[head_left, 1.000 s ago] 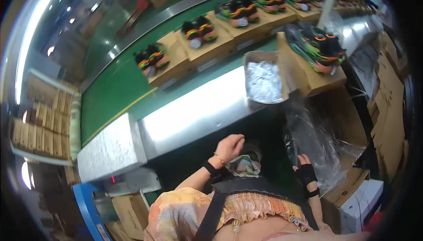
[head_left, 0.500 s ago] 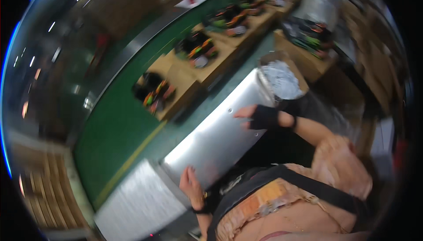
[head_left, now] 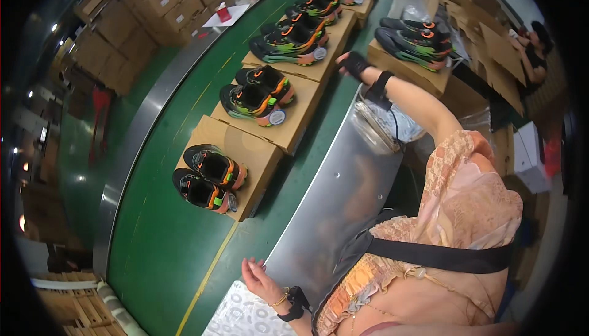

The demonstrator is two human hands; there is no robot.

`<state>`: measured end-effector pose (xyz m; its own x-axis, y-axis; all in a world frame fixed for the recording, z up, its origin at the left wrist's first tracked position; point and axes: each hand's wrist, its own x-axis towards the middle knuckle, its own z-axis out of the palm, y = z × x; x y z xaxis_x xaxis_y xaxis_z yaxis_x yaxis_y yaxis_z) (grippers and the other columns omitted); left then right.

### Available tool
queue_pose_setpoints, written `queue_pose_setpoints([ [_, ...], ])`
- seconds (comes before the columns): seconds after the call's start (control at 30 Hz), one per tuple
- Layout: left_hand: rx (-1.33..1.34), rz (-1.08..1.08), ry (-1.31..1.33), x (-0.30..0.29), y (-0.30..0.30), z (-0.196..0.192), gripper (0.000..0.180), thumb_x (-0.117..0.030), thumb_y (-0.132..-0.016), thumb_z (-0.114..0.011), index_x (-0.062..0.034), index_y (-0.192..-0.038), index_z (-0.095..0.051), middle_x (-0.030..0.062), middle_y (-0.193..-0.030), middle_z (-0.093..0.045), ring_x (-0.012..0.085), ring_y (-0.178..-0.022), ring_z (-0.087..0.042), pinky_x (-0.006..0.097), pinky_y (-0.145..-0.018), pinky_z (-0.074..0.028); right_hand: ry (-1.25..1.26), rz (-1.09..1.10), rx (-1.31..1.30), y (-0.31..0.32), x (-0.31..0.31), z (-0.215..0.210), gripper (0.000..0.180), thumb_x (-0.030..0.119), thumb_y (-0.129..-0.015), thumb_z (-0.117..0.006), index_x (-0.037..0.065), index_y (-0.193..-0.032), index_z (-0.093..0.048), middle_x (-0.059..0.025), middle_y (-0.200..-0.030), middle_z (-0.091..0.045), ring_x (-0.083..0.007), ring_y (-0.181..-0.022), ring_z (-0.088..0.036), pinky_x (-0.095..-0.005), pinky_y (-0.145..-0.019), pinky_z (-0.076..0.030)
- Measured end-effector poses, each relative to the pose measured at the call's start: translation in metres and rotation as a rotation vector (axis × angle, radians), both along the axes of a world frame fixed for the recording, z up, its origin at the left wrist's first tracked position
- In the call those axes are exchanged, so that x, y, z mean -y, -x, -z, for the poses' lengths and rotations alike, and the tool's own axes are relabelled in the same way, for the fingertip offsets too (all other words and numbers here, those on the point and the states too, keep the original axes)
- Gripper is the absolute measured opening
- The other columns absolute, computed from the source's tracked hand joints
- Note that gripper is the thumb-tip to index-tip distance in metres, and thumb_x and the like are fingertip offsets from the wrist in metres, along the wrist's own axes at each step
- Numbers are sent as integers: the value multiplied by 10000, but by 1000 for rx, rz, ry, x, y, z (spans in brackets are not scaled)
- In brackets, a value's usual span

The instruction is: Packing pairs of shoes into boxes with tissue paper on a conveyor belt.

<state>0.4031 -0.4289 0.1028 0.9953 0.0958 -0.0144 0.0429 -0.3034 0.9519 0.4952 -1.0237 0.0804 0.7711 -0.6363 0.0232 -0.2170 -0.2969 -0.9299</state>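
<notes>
My left hand hovers above the near end of a shiny metal table, fingers stretched out and holding nothing. Beside it lies a stack of white patterned paper. My right hand, in a black fingerless glove, reaches far out with fingers apart, between the row of boxes and a separate carton. Nothing shows in its grasp. That carton carries black, orange and green sneakers. Along the green conveyor stand flat brown boxes, each topped with similar shoes; the nearest pair of sneakers sits at the lower left.
A clear plastic bag and pale crumpled packing lie at the table's far end. The green belt has a metal rim. Stacked cartons rise beyond it. Another person sits at the far right among cardboard sheets.
My right hand has moved from over the metal table out toward the boxes. My left hand has shifted slightly toward the paper stack. The view has turned and is sharper.
</notes>
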Motion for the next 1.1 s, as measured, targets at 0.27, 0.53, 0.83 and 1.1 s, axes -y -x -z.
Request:
queue_pose_setpoints([
  [0.27, -381, -103, 262, 55, -56, 29, 467, -243, -894, -438, -1, -1265, -288, 150, -1085, -504, 194, -791, -589, 275, -654, -482, -588, 306, 111, -55, 126, 72, 282, 325, -861, -377, 169, -1074, -478, 24, -505, -291, -116, -388, -307, -262, -364, -309],
  [0.53, -313, -73, 81, 61, -62, 23, 433, -227, -873, -486, -8, -1227, -365, 94, -980, -556, 154, -788, -594, 242, -648, -465, -417, 42, -50, -59, 196, 100, 381, 312, -825, -454, 163, -1175, -459, -26, -851, -551, -147, -710, -512, -278, -634, -437],
  [0.83, -177, -102, 137, 90, 13, -35, 371, -211, -855, -526, 20, -1136, -450, 59, -902, -570, 103, -774, -572, 223, -664, -449, -398, -181, -103, -47, 216, 98, 540, 140, -793, -521, 134, -1293, -317, -69, -885, -566, -188, -734, -537, -287, -679, -454],
  [1.1, 30, -170, 189, 168, 143, -116, 311, -152, -861, -506, 17, -1120, -469, 76, -926, -578, 110, -791, -566, 230, -690, -459, -179, -539, -51, -45, 138, 104, 554, 261, -803, -572, 93, -1280, -349, -85, -1109, -534, -214, -1019, -504, -314, -785, -447],
])
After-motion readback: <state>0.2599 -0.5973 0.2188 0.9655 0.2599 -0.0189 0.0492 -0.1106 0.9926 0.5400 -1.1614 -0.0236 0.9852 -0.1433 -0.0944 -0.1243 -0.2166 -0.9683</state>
